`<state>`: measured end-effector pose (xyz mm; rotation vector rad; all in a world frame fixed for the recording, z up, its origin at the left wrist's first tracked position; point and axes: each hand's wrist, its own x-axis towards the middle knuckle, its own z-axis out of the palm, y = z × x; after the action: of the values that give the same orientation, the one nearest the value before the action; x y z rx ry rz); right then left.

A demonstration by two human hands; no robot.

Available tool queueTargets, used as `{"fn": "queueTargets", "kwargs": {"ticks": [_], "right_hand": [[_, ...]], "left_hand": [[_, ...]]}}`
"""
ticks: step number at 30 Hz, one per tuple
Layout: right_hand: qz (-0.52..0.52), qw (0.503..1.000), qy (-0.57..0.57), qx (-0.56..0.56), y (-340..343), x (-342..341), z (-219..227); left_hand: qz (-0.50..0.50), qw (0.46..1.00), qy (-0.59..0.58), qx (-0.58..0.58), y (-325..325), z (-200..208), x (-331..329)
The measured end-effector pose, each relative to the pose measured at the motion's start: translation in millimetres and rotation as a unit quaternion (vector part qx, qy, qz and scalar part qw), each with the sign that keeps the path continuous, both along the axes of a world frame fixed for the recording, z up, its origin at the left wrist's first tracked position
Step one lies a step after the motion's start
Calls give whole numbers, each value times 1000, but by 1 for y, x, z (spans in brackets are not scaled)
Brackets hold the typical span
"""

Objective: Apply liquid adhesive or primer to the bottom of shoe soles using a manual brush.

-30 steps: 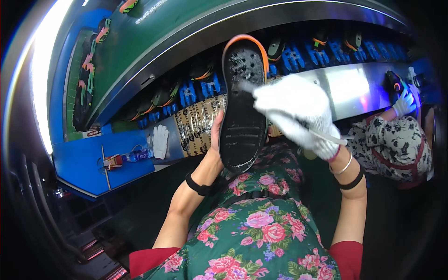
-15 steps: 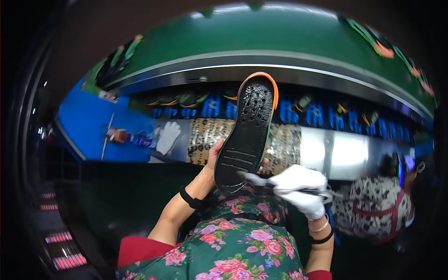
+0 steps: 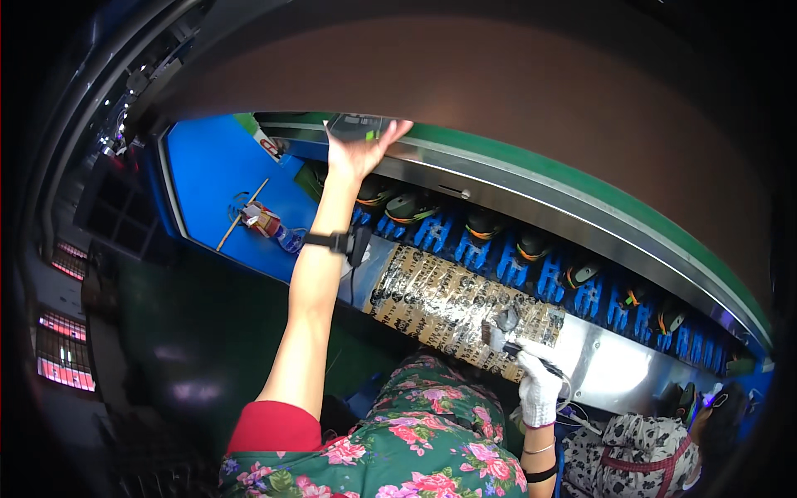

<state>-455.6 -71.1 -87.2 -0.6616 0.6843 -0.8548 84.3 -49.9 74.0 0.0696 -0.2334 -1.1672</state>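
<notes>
My bare left hand (image 3: 359, 153) reaches far forward, past the metal ledge, to the green belt. Its fingers are stretched apart around a dark item with a light green patch (image 3: 357, 126), partly covered by the brown panel edge. In my white-gloved right hand (image 3: 540, 386) is a brush (image 3: 496, 338) with a black handle, its bristles pointing left over the taped brown covering (image 3: 432, 299) of the bench. That covering is glossy and marked with dark smears; a dark grey patch shows beside the bristles.
Dark shoes (image 3: 484, 224) with orange and green trim line blue racks (image 3: 510, 264) below the metal ledge (image 3: 531, 187). A brown panel (image 3: 457, 66) overhangs the belt. At left, a blue table (image 3: 207, 174) bears a stick (image 3: 241, 216) and a bottle (image 3: 289, 239). Another person (image 3: 631, 452) sits at right.
My left hand has gone from holding the black shoe sole near my lap up to the belt. My right hand has lowered the brush onto the covered bench. The view has turned.
</notes>
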Motion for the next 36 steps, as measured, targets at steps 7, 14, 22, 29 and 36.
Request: {"fn": "queueTargets", "kwargs": {"ticks": [7, 14, 22, 29, 36], "right_hand": [[1, 997, 57, -44, 1, 20, 0], [-10, 994, 88, -57, 11, 30, -3], [14, 991, 93, -94, 13, 39, -5], [-20, 998, 47, -44, 15, 25, -21], [-118, 991, 22, -54, 19, -15, -42]], "left_hand": [[308, 926, -91, 200, -10, -20, -3], [522, 248, -667, 470, -27, -18, 101], [512, 135, -694, 487, -15, -18, 177], [480, 245, -663, 520, -65, -14, 45], [84, 265, -940, 198, -171, -2, -172]]}}
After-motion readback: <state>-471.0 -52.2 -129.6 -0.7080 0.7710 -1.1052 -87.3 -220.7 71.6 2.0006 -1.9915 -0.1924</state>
